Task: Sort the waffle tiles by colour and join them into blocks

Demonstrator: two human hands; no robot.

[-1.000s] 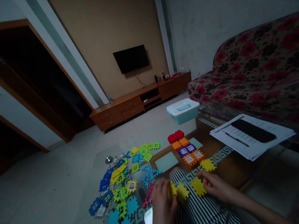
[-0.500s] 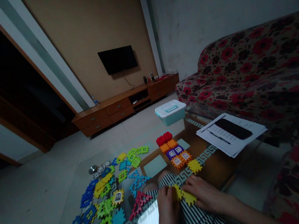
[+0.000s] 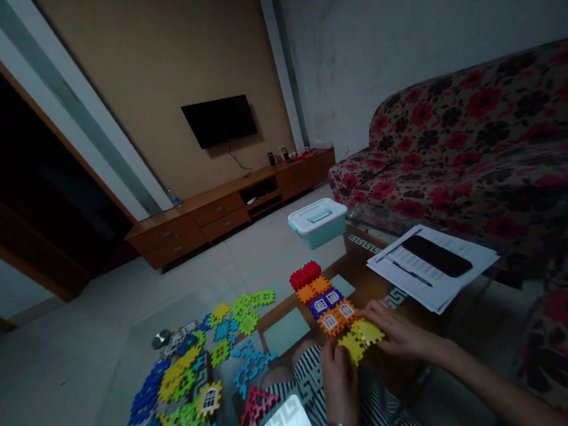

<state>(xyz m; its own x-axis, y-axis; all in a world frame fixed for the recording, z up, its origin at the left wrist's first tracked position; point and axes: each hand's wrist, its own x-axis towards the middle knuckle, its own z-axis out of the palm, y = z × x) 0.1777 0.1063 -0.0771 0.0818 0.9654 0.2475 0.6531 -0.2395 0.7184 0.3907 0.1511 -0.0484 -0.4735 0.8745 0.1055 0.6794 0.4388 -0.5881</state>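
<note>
A strip of joined toothed tiles (image 3: pixel 322 296), red at the far end, then orange, purple and orange window tiles, lies on the glass table (image 3: pixel 371 278). At its near end are yellow tiles (image 3: pixel 360 338). My left hand (image 3: pixel 338 376) pinches the near yellow tile from below. My right hand (image 3: pixel 396 331) has its fingers closed on the right side of the yellow tiles. Both hands press them against the orange end of the strip.
Many loose tiles (image 3: pixel 199 375) in blue, yellow, green and red lie at the left. A lidded teal-and-white box (image 3: pixel 319 221) stands at the far end. Papers with a black phone (image 3: pixel 434 262) lie at the right. A flowered sofa (image 3: pixel 483 147) stands beyond.
Both hands carried the yellow tiles away from my lap, up to the near end of the coloured strip. The camera swung to the right.
</note>
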